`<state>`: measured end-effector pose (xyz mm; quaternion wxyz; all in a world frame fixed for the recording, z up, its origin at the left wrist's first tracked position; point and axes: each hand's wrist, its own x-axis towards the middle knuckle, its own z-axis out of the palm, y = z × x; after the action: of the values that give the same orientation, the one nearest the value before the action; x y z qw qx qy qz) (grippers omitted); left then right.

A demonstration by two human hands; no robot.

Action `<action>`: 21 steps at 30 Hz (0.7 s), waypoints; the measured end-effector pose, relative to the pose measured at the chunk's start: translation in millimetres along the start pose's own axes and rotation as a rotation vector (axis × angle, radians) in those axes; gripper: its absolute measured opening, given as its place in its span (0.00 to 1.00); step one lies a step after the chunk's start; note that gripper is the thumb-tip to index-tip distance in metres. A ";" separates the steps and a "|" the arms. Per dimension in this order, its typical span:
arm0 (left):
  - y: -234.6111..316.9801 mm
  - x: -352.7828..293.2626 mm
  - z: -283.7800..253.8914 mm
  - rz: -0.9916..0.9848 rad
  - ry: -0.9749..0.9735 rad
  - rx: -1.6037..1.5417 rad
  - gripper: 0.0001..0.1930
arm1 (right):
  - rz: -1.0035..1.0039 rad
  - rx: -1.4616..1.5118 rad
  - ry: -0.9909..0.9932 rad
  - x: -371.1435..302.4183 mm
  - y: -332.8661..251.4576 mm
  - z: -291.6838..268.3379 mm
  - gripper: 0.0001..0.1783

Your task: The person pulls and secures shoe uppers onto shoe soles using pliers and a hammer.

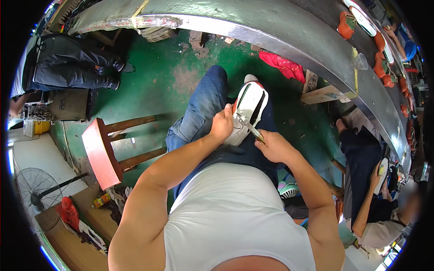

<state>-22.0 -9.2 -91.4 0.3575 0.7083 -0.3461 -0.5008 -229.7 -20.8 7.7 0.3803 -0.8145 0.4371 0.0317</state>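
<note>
A white shoe (248, 101) with red at its far edge rests across my lap, its long dark gaps turned upward. My left hand (222, 123) is closed on the shoe's left side, the thumb pressing near its edge. In my right hand (274, 146) is a metal pair of pliers (256, 133), gripped by its handles. The tool's jaws meet the shoe's near part, close to my left thumb; exactly what they bite on is too small to make out.
A long dark curved bench (280, 31) runs across the far side and right, bearing reddish-brown shoe pieces (346, 25). A red stool (103, 153) and a fan (38, 194) stand at left. One person stands far left; another sits at right, holding a shoe (383, 171).
</note>
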 end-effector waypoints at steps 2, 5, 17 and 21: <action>4.4 3.1 -7.0 0.119 -0.052 0.216 0.27 | 0.014 -0.070 0.006 5.1 3.6 -6.9 0.17; 3.6 -2.9 -0.2 0.386 0.008 0.197 0.24 | -0.129 -0.441 0.371 23.1 7.8 -7.5 0.22; 36.6 -5.4 -19.9 0.526 -0.397 0.640 0.31 | 0.096 0.024 0.170 9.1 54.7 4.2 0.13; 23.1 12.4 -21.5 0.580 -0.358 0.660 0.32 | 0.089 0.185 0.106 16.5 44.4 -39.1 0.17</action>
<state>-1.3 -27.9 -72.2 0.1731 0.5608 -0.7264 -0.3576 -263.2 -72.0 2.8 0.4283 -0.7563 0.4934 -0.0347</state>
